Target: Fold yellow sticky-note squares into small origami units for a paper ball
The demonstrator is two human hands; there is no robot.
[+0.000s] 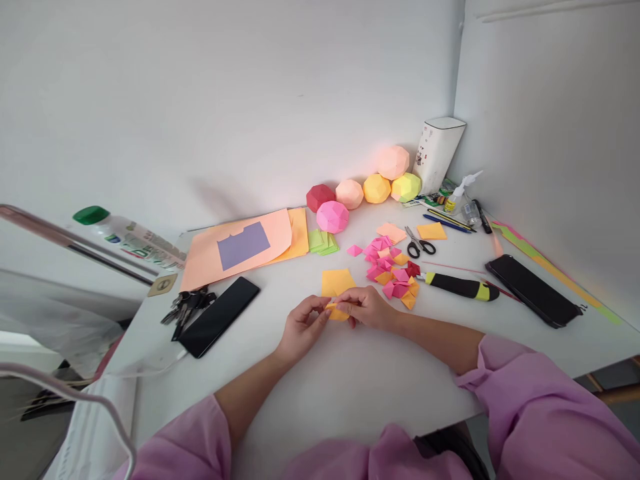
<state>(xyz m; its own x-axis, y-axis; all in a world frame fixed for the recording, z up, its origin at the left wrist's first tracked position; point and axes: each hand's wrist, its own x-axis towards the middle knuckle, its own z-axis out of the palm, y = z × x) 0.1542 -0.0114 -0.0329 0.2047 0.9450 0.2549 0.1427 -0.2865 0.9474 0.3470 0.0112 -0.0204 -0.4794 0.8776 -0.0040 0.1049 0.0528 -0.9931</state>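
Lower centre of frame: a small folded orange paper piece, pinched between the closed-in fingertips of left hand and right hand. A flat orange paper sheet lies just beyond. Step judged: creasing. Next move calls for aligned edges, firm thumb pressure.

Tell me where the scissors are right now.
In the head view, the scissors lie right of centre on the table, just right of the pile of folded paper pieces, beyond the black-and-yellow tool.

Soft, even light, faint shadow on the wall, left edge perhaps blurry.
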